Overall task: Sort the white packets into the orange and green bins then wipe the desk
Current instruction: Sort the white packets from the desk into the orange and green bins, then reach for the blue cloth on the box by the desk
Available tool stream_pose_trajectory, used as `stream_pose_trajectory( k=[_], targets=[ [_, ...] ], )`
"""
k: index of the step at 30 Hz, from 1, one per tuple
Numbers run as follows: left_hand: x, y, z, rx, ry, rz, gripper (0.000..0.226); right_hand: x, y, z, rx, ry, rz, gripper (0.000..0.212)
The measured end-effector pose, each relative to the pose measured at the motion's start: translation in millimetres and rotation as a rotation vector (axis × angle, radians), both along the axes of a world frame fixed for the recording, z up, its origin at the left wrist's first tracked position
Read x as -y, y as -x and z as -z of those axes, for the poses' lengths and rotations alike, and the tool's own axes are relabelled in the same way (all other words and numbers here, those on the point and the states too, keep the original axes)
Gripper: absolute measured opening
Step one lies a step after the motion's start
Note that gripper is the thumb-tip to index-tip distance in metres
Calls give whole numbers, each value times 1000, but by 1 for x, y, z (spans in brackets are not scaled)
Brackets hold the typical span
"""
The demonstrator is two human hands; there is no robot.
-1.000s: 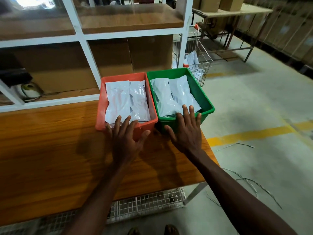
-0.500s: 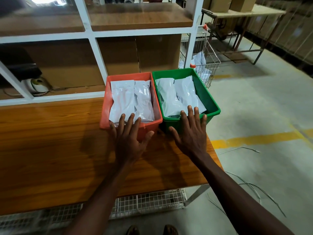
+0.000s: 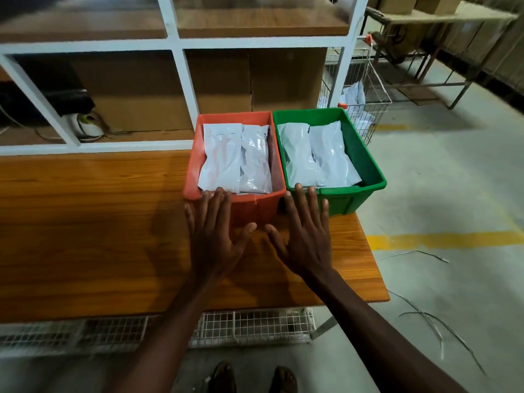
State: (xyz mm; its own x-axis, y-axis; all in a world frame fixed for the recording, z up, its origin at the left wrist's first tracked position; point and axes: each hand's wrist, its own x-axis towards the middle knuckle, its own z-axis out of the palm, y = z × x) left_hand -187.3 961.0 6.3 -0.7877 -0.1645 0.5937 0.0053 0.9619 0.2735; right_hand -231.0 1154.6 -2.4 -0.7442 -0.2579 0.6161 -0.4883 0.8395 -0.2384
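An orange bin (image 3: pixel 194 177) and a green bin (image 3: pixel 368 165) stand side by side at the right end of the wooden desk (image 3: pixel 85 236). White packets (image 3: pixel 235 157) lie flat in the orange bin, and more white packets (image 3: pixel 317 154) lie in the green one. My left hand (image 3: pixel 215 236) is flat with fingers straight, fingertips at the orange bin's near rim. With straight, spread fingers, my right hand (image 3: pixel 306 234) reaches the green bin's near-left corner. Neither hand holds anything.
A white-framed shelf unit (image 3: pixel 181 80) with cardboard boxes rises behind the desk. A wire basket (image 3: pixel 368 89) with white packets stands on the floor behind the green bin. The desk's right edge is close to the green bin. Loose wires lie on the concrete floor (image 3: pixel 439 194).
The bins and my hands sit a little further right in view as the camera shifted. My hands have stayed flat against the bins' near sides, moving forward slightly with them.
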Motion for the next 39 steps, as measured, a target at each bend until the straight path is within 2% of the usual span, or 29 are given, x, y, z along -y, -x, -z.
stream_pose_trajectory(
  k=[6, 13, 22, 29, 39],
  targets=[
    [21, -49, 18, 3, -11, -95, 75, 38, -43, 24, 46, 13, -159, 69],
    [83, -118, 36, 117, -57, -304, 74, 114, -81, 41, 136, -53, -378, 69],
    [206, -204, 47, 138, -64, -517, 73, 262, -126, 49, 230, -146, -633, 74],
    [303, -278, 55, 185, -83, -681, 77, 382, -170, 58, 225, -180, -805, 75],
    [403, -353, 59, 103, -104, -958, 71, 526, -214, 59, 155, -184, -1022, 71]
  ],
)
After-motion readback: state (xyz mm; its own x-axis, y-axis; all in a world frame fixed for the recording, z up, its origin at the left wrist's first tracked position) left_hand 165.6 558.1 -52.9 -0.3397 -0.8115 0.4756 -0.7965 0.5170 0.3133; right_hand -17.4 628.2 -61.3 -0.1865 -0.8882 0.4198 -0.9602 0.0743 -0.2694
